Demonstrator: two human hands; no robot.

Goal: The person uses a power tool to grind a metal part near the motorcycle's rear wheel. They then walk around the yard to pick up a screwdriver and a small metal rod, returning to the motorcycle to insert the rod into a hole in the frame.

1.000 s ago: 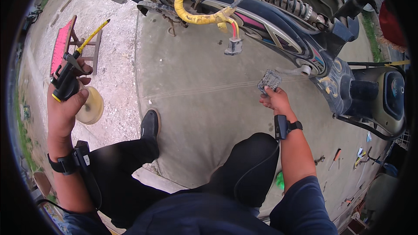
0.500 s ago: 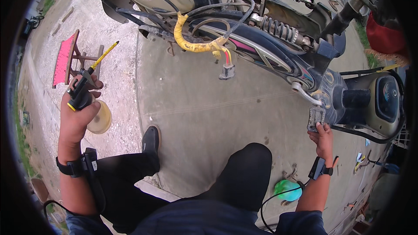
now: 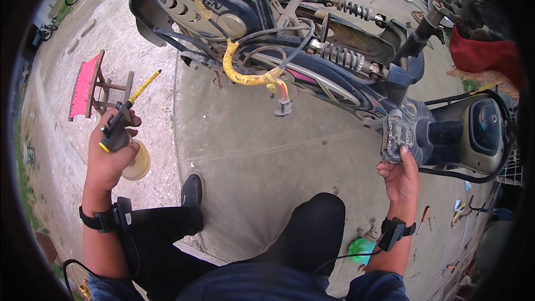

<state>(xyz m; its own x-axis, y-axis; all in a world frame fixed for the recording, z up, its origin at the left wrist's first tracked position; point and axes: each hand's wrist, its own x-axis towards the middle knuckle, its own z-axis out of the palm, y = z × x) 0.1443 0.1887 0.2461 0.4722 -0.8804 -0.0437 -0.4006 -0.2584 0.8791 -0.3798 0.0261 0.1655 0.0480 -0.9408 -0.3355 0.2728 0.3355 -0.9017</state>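
Observation:
My left hand (image 3: 106,159) is wrapped round a spray bottle (image 3: 138,163) with a translucent yellowish body, a black trigger head and a long yellow nozzle pointing up and to the right. At the right, my right hand (image 3: 400,178) grips the near edge of a dirty grey pedal (image 3: 394,138), thumb pressed on its side. The pedal belongs to a dark moped (image 3: 312,67) that lies on its side. A yellow-taped wire bundle (image 3: 237,72) hangs from the frame, ending in a grey connector (image 3: 283,108).
A pink-topped folding stool (image 3: 86,86) stands on pale gravel at the left. On the concrete at the right are a green balloon-like thing (image 3: 361,249), an orange-handled screwdriver (image 3: 426,214) and other scattered tools. A red cloth (image 3: 482,56) covers the handlebar end.
My right hand has moved the pedal up and left, so the crank arm seen before is now mostly hidden. My left hand has shifted a little right and down with the spray bottle.

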